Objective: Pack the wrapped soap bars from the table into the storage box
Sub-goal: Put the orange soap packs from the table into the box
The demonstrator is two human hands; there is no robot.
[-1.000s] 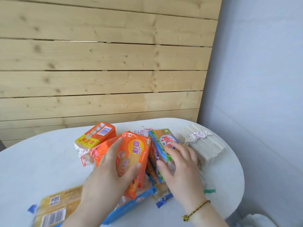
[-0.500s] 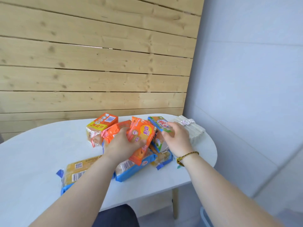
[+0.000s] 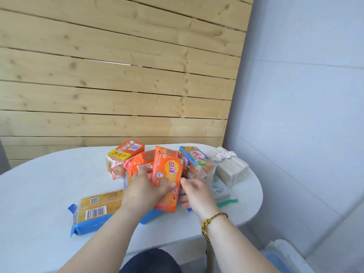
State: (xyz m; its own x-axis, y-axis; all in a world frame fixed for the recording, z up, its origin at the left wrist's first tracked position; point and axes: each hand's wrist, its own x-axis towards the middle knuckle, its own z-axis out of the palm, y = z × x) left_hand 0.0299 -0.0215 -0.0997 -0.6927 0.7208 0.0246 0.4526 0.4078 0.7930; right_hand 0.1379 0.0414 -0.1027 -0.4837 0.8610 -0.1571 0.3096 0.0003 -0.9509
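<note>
bare table (image 3: 49,184) lies open from 9 to 11 o'clock of the soap pile (image 3: 137,164). at 7 o'clock a blue-wrapped bar (image 3: 94,205) blocks the near side. at 3 o'clock the pale ribbon-tied stack (image 3: 230,170) crowds the table edge; the wooden wall (image 3: 118,85) closes off 12 o'clock.

the orange soap pack (image 3: 167,170) reads "keon" beside large chinese characters on a yellow disc. the yellow bar in blue wrap (image 3: 98,209) carries a barcode and a qr code, digits too small to read.
</note>
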